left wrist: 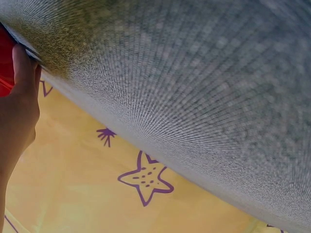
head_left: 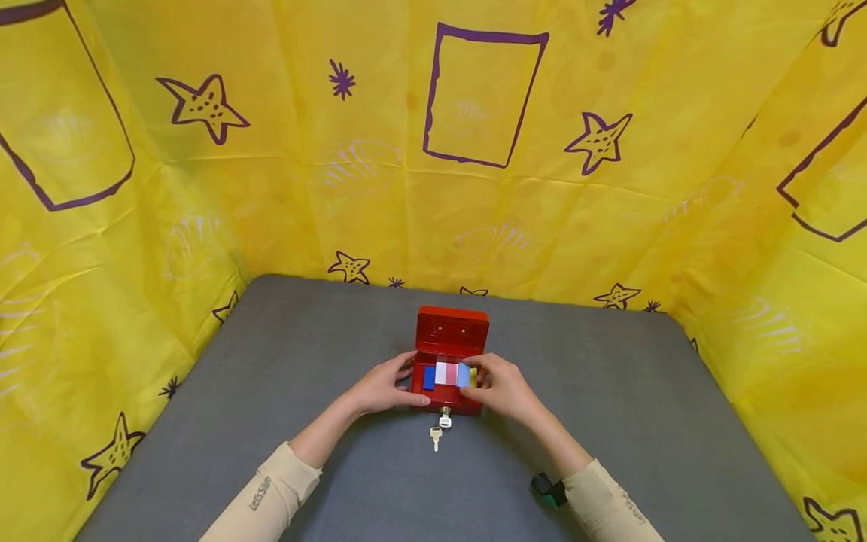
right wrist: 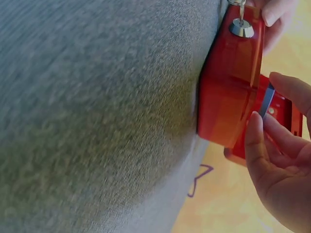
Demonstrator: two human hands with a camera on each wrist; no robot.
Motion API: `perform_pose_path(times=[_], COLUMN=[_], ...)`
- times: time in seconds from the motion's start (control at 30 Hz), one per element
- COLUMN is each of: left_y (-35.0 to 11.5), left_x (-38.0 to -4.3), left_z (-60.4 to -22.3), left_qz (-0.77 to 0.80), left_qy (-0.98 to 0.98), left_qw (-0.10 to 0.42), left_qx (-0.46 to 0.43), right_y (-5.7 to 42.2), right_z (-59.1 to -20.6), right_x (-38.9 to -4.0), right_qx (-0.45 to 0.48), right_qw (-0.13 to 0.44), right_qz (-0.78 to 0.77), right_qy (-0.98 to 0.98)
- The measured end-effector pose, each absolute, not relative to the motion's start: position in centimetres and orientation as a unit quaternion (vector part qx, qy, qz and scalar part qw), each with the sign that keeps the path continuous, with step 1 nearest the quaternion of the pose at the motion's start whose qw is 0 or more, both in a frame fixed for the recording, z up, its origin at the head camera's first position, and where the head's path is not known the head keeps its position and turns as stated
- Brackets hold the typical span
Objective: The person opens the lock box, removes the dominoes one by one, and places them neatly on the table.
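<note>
A small red cash box [head_left: 467,407] stands on the grey table with its lid raised. My left hand [head_left: 387,385] grips the box's left side, thumb along the front rim. Over the box, my right hand [head_left: 503,382] pinches a thin light blue piece [right wrist: 267,100] between thumb and fingers. White and pink pieces [head_left: 446,373] sit beside it in the head view. Farther left in the box is a dark blue piece [head_left: 430,378], and a yellow-green piece [head_left: 473,376] shows partly behind my right fingers. In the left wrist view, only part of my left hand [left wrist: 19,111] appears.
One key [head_left: 445,421] is in the front lock, and a second key [head_left: 436,438] hangs from it. The grey table [head_left: 325,331] stretches around the box. Yellow cloth walls [head_left: 379,196] with purple drawings enclose the table's back and sides.
</note>
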State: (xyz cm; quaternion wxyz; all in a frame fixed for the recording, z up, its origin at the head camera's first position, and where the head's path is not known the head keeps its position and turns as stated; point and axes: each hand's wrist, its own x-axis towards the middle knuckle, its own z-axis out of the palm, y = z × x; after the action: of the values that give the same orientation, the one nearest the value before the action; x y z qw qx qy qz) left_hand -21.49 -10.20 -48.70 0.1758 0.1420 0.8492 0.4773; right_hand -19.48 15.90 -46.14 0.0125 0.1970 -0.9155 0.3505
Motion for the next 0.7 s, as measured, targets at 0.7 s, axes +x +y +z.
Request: perform_pose_path(times=[0.7], left_y=[-10.2], left_x=[-21.4], left_z=[-48.6], left_qz=[0.475], left_qy=[0.851], left_qw=[0.175], left_qx=[0.14], right_y=[18.2], right_z=[-46.3], right_x=[-18.9], right_qx=[0.173], right_qw=[0.004], right_qz=[0.369], right_qy=[-0.913])
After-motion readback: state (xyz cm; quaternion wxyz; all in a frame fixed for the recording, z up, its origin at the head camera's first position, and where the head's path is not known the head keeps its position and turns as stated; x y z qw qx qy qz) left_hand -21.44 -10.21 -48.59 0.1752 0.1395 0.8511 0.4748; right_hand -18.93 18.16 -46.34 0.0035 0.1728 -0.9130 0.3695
